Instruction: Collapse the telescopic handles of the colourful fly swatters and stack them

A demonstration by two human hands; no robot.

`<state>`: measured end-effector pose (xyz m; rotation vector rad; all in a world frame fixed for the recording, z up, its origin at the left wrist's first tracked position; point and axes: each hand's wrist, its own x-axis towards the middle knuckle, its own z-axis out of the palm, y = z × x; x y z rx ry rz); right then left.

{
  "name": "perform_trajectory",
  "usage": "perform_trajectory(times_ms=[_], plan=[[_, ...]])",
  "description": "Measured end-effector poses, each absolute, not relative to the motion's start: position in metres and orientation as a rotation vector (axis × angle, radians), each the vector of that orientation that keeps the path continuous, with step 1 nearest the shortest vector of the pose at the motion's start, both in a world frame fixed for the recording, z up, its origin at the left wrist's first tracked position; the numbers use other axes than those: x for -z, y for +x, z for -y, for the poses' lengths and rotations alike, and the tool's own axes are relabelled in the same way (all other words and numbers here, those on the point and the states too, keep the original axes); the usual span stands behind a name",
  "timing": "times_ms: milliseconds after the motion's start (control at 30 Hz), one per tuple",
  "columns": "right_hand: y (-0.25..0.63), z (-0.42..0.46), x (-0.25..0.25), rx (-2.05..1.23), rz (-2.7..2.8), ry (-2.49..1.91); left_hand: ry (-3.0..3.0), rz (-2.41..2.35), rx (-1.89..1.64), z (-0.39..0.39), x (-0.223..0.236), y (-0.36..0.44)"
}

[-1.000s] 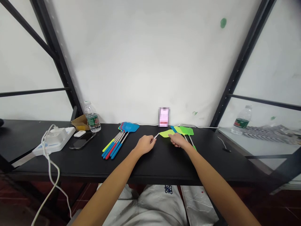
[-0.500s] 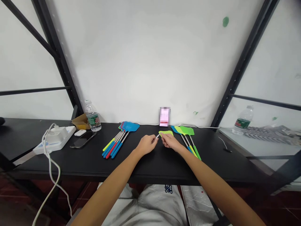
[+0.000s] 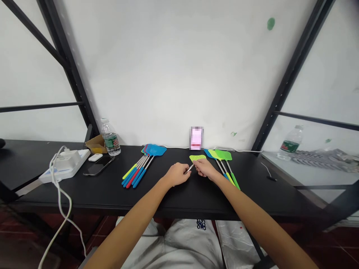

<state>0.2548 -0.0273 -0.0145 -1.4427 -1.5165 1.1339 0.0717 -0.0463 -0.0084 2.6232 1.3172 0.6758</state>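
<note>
A yellow-green fly swatter lies between my hands near the middle of the desk, its perforated head (image 3: 197, 157) pointing to the wall. My left hand (image 3: 178, 173) is closed around its thin metal shaft (image 3: 189, 169); the handle is hidden by that hand. My right hand (image 3: 204, 167) pinches the swatter just below the head, fingers curled. To the left, several fly swatters (image 3: 153, 150) with blue, red and yellow handles lie stacked in a fan. Right of my right hand lie more swatters (image 3: 223, 155) in blue, yellow and green.
A phone with a lit screen (image 3: 196, 139) leans on the wall. At left are a water bottle (image 3: 110, 138), an open cardboard box (image 3: 97, 144), a white case (image 3: 95, 157), a dark phone (image 3: 99, 166) and a power strip (image 3: 67, 164) with cables. A short cable (image 3: 270, 177) lies at right.
My left hand has shifted slightly right and toward me, with the shaft. My right hand has come a little down from the swatter head, so more of the head shows.
</note>
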Motion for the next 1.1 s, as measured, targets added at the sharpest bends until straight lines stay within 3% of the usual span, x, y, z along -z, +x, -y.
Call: perform_trajectory(times_ms=[200,400,1100], plan=[[0.260,0.029,0.012,-0.584,1.820,-1.601,2.628,-1.412,-0.574,0.045,0.010,0.072],[0.263,0.029,0.010,-0.448,1.848,-1.626,2.617,-1.509,-0.560,0.041,0.012,0.072],[0.268,0.026,0.013,-0.486,1.845,-1.540,2.618,-1.524,-0.543,0.041,0.013,0.073]])
